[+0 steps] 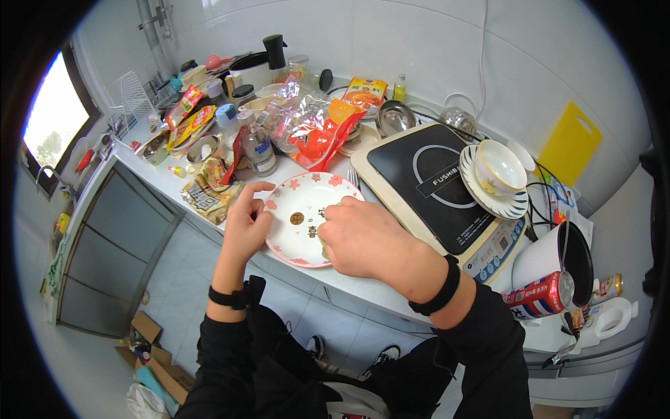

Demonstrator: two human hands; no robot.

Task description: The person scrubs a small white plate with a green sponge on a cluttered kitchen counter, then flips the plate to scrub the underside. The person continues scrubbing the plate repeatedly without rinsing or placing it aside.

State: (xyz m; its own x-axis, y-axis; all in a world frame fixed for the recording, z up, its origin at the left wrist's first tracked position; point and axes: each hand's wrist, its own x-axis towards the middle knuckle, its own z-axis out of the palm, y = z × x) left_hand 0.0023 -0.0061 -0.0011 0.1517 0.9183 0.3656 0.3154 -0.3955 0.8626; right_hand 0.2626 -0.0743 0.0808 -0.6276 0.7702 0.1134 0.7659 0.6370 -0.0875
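Observation:
A white plate (293, 241) with a pink flowered rim and printed characters lies at the counter's front edge. My left hand (247, 222) is at its left rim, index finger and thumb against the edge and the other fingers curled. Over the plate's right side, my right hand (361, 235) is closed in a fist around a greenish cloth or sponge (325, 250), pressed on the plate's face. Most of that greenish piece is hidden under the fingers. Just behind the plate, a fork (353, 177) lies partly covered.
An induction cooker (419, 173) stands right, bearing a bowl (500, 167) on a plate. Beyond are a white pot (539, 262) and a red can (542, 296). Behind and left crowd a glass bottle (258, 146), plastic packaging (309, 123) and a snack bag (209, 201).

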